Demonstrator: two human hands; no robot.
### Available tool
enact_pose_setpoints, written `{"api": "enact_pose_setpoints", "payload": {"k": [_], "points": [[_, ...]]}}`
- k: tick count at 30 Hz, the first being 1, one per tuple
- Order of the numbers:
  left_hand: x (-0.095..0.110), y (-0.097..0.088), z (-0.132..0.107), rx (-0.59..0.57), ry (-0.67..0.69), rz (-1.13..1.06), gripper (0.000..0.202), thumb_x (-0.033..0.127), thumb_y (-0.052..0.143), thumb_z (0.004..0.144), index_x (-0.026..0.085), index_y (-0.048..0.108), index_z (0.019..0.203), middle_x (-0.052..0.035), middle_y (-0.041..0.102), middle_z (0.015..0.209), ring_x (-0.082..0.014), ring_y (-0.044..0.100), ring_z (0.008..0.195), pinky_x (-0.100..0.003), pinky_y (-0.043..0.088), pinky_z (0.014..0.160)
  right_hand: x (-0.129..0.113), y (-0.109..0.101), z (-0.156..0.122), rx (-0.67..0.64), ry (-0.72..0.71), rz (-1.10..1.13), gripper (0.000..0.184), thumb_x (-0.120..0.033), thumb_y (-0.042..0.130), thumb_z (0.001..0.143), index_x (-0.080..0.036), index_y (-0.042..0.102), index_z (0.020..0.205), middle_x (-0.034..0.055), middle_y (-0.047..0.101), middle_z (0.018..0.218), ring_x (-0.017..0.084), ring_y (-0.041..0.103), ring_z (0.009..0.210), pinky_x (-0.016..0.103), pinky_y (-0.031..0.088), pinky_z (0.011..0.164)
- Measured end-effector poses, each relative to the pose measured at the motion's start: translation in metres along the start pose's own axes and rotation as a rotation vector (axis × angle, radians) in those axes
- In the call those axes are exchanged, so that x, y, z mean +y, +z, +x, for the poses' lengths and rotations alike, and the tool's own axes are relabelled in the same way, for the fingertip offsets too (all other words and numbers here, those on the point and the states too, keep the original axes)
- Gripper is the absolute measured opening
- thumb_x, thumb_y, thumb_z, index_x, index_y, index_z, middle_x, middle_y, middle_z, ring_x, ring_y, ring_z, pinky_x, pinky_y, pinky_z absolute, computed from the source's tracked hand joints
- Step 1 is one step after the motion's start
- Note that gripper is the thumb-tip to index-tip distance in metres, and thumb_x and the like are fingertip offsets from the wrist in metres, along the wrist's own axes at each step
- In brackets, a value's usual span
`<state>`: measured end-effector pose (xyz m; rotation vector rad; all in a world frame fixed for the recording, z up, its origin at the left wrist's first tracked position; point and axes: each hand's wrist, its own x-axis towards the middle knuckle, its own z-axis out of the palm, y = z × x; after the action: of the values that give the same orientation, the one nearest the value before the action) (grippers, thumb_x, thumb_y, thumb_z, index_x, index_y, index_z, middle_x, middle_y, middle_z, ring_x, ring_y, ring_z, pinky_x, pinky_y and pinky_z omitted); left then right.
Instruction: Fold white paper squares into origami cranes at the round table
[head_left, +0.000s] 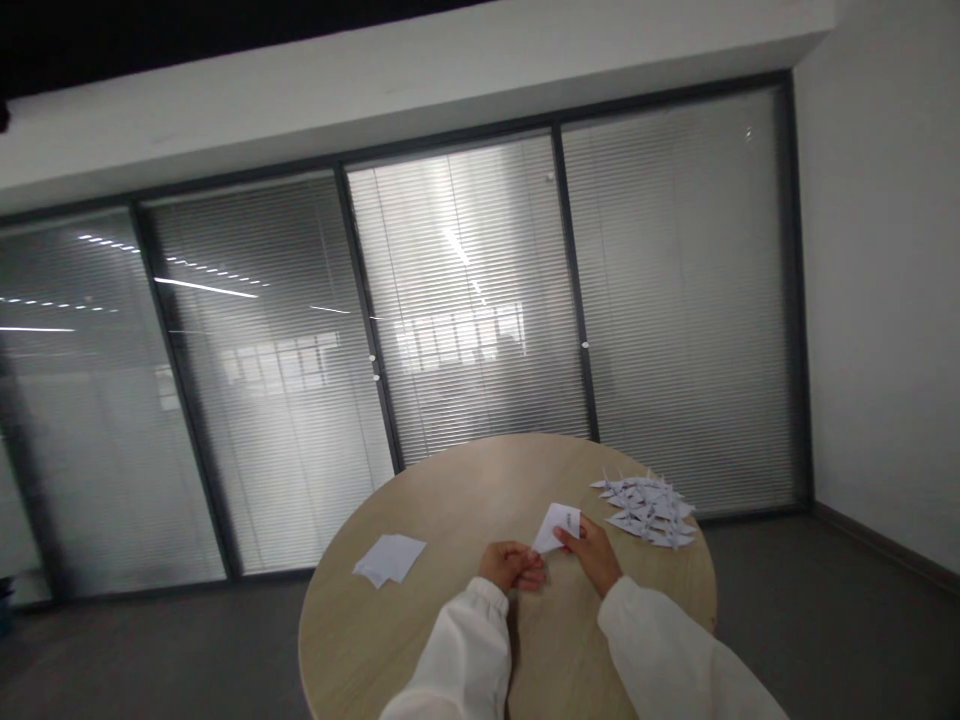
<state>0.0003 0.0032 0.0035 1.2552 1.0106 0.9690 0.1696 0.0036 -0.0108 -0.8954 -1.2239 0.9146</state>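
A small folded piece of white paper [555, 524], with some dark print near its right edge, is held up over the table between my hands. My right hand [592, 556] pinches it at the right side, thumb on top. At its lower left corner, the fingertips of my left hand [513, 566] close on the paper, the other fingers curled below. To the right lies a pile of folded white paper pieces with pointed tips, like origami cranes [651, 510]. On the left rests a small stack of white paper sheets [390, 558].
The round light-wood table [465, 480] stands before me, its curved edge near both forearms. Behind it runs a glass partition with blinds [480, 330] in dark frames. A pale wall [885, 300] is at the right, above a grey floor [225, 640].
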Motion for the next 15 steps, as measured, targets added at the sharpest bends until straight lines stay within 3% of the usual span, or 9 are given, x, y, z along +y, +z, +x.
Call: {"api": "enact_pose_setpoints", "payload": {"k": [8, 15], "points": [[0.0048, 0.0048, -0.0036, 0.063, -0.044, 0.052, 0.03, 0.028, 0.075, 0.051, 0.009, 0.057, 0.066, -0.0098, 0.066, 0.064, -0.0189, 0.063, 0.057, -0.03, 0.052, 0.053, -0.0041, 0.0006, -0.0018, 0.002, -0.04, 0.013, 0.037, -0.046, 0.064, 0.06, -0.016, 0.056, 0.079, 0.0031, 0.062, 0.068, 0.02, 0.057, 0.063, 0.029, 0.047, 0.056], [0.005, 0.0061, -0.0072, -0.002, -0.07, 0.07, 0.037, 0.033, 0.077, 0.045, 0.01, 0.057, 0.067, -0.0078, 0.066, 0.065, -0.0218, 0.064, 0.062, -0.03, 0.052, 0.052, 0.0022, 0.0001, -0.0009, -0.052, -0.021, 0.021, 0.036, -0.045, 0.064, 0.061, -0.016, 0.057, 0.082, 0.0025, 0.063, 0.069, 0.019, 0.057, 0.063, 0.027, 0.046, 0.055]]}}
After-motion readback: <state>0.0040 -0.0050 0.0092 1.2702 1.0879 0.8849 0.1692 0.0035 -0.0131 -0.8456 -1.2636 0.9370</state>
